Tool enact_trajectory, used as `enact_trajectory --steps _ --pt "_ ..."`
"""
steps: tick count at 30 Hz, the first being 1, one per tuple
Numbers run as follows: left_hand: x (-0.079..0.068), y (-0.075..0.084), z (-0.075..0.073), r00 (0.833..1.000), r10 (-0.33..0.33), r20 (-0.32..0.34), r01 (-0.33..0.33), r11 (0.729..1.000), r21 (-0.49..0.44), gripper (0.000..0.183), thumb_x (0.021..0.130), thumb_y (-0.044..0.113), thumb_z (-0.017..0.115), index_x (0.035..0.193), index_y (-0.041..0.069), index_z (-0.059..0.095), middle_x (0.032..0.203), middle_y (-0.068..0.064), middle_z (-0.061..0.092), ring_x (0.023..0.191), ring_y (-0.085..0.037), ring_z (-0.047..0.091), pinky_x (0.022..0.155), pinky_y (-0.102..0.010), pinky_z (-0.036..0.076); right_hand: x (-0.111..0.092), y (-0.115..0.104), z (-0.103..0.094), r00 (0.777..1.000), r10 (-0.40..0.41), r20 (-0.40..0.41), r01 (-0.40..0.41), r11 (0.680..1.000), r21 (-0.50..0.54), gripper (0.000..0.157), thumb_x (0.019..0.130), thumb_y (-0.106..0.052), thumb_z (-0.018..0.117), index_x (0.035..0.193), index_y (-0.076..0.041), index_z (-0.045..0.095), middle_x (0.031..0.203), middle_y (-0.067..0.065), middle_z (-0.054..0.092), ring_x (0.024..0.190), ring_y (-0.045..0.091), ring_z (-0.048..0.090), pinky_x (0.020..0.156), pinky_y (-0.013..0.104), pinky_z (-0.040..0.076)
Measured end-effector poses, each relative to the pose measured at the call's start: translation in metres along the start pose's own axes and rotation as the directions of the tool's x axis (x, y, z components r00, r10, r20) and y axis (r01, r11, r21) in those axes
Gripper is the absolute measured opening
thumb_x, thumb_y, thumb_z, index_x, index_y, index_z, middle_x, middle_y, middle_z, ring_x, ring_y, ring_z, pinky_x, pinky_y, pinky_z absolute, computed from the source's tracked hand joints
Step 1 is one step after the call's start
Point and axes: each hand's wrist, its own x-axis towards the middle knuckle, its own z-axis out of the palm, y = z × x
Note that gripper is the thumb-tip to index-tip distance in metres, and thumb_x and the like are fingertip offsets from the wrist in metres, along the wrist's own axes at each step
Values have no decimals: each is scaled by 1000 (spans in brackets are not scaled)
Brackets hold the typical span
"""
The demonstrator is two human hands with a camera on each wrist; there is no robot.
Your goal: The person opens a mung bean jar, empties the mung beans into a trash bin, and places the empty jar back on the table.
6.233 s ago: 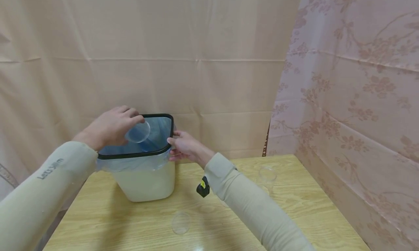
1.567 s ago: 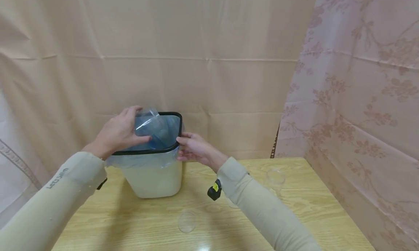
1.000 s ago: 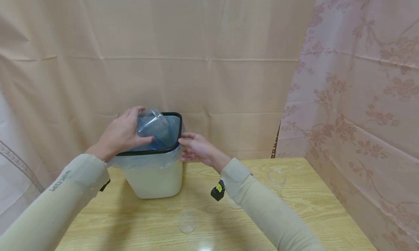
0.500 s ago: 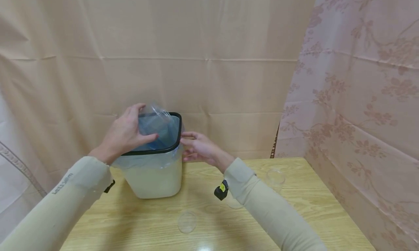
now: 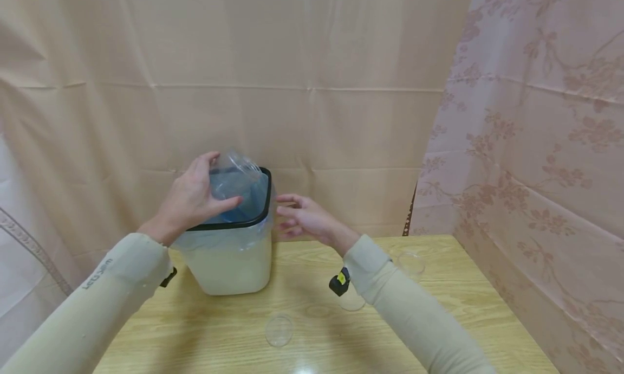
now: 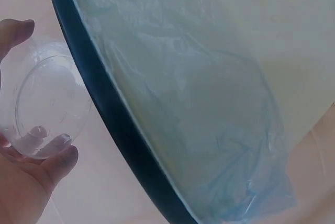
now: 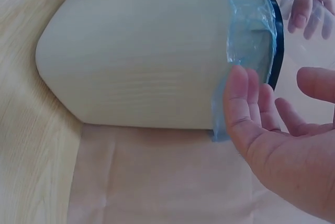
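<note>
My left hand [image 5: 187, 198] holds a clear plastic cup [image 5: 239, 167] tilted over the mouth of a cream trash bin [image 5: 229, 273]. In the left wrist view, thumb and fingers sit around the cup [image 6: 52, 98], just beside the bin's black rim [image 6: 118, 114]. A blue plastic liner [image 5: 219, 241] is folded over that rim and hangs outside. To the right of the bin, my right hand [image 5: 312, 217] has its fingers loosely bent with nothing in them. The right wrist view shows the hand [image 7: 282, 135] close to the liner's edge; whether it touches is unclear.
On the wooden table [image 5: 302, 276] lie a clear round disc, perhaps a lid, [image 5: 279, 330] and another one [image 5: 352, 303] partly behind the right forearm. A clear cup-like piece [image 5: 411, 261] is further right. A beige curtain [image 5: 317, 124] hangs behind.
My left hand has turned the cup and shifted it right and slightly up over the bin. My right hand, earlier gripping the rim, has let go and moved a little right.
</note>
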Motion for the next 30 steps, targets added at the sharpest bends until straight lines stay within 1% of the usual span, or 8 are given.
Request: enact_trajectory --steps 3,8,12,15,17,22,26,30 --pt "1 1 0 1000 -1 -6 1 1000 -6 103 77 37 88 152 -3 30 141 -26 46 117 -43 51 100 -62 44 -2 0 -5 1000 -13 -2 13 999 -31 47 106 -15 53 151 -6 42 145 19 47 92 22 65 90 44 56" --pt "2 4 1 1000 -15 -5 15 999 -28 103 78 38 87 153 -2 29 143 -26 45 118 -42 51 100 -62 44 -8 -3 -13 999 -31 -8 30 998 -62 43 105 -16 54 147 -6 47 144 16 50 101 27 66 88 42 57" --pt "3 9 5 1000 -1 -26 0 999 -44 103 76 38 87 152 -3 30 141 -25 48 114 -42 55 97 -60 47 -12 -5 -18 999 -44 1 44 996 -76 43 106 -15 52 147 -4 46 143 18 53 114 36 62 93 44 55" --pt "4 13 8 999 16 -43 -19 999 -48 103 75 38 88 150 -3 31 139 -25 50 112 -42 58 94 -58 49 -15 -6 -22 998 -56 11 57 996 -71 44 107 -13 49 149 -2 44 144 21 52 123 41 57 101 49 50" --pt "4 15 10 999 26 -39 -28 998 -54 103 75 38 88 150 -3 31 138 -25 50 111 -41 58 93 -58 50 -17 -6 -24 998 -66 13 67 996 -64 44 107 -11 48 149 0 43 147 22 50 127 41 55 105 53 45" --pt "5 21 11 999 48 -6 -48 997 -68 104 77 39 87 152 -2 28 139 -25 48 112 -41 57 92 -59 51 -20 -7 -28 995 -97 20 98 992 -73 45 107 -10 48 150 2 41 151 22 46 130 39 53 109 55 40" --pt "6 26 13 998 65 5 -64 993 -96 105 77 38 88 153 -3 27 140 -25 48 114 -40 56 94 -58 50 -21 -6 -31 992 -123 28 126 988 -93 48 106 -10 51 151 1 39 152 20 46 134 37 50 109 51 41" --pt "7 31 16 996 87 14 -85 990 -110 104 77 38 87 153 -2 28 141 -24 49 115 -39 56 95 -57 49 -23 -5 -33 987 -158 20 160 981 -111 51 105 -13 55 153 -1 39 151 17 48 136 34 49 106 46 46"
